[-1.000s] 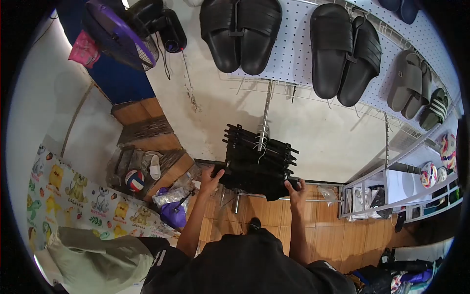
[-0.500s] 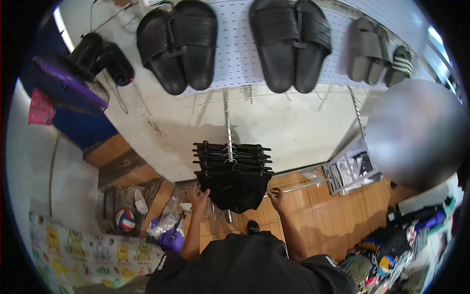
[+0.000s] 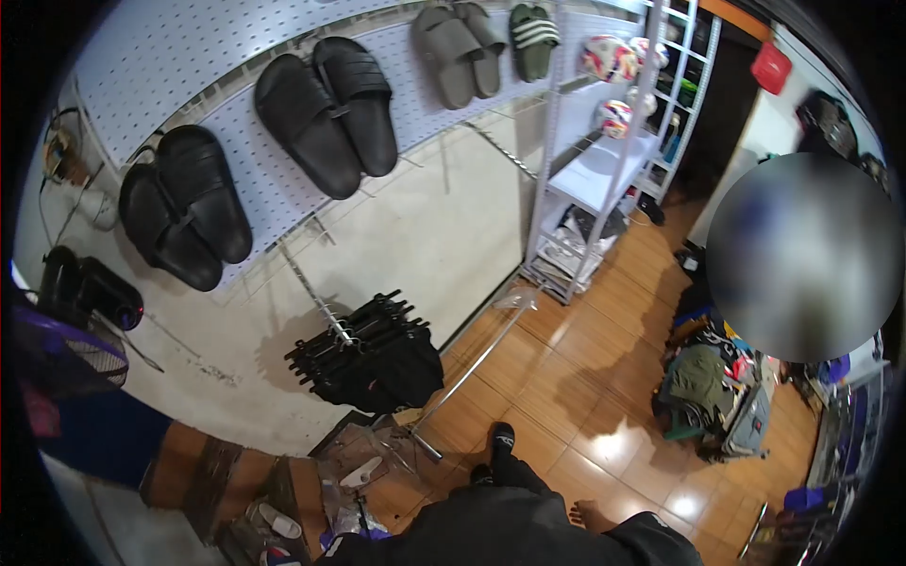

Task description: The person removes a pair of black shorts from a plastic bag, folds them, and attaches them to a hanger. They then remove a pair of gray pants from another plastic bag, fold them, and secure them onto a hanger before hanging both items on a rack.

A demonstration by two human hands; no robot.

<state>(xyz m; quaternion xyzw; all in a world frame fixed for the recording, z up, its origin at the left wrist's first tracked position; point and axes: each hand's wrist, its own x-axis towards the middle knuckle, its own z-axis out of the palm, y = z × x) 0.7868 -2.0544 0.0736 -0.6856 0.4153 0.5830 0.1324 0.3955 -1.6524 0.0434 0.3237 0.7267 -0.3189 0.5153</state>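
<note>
Tiled floor (image 3: 538, 472) beneath you. Black clothes (image 3: 401, 373) hang ahead and to the left of your right hand (image 3: 592, 516), well apart from it. Their hangers (image 3: 316, 363) lie slantwise, long axis running from near-left to far-right; the metal rail (image 3: 304, 283) crosses them, its end pointing your way. Right hand low by your side, fingers loosely spread, nothing seen in it. Left hand out of view: grip unknown, so can't tell which is nearer.

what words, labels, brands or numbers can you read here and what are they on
None can be read.
Black clothes: small mark, too small to read.
Balls: printed, any words too blurred.
Footwear: pale marks, too small.
Green slides: white stripes, no readable word.
</note>
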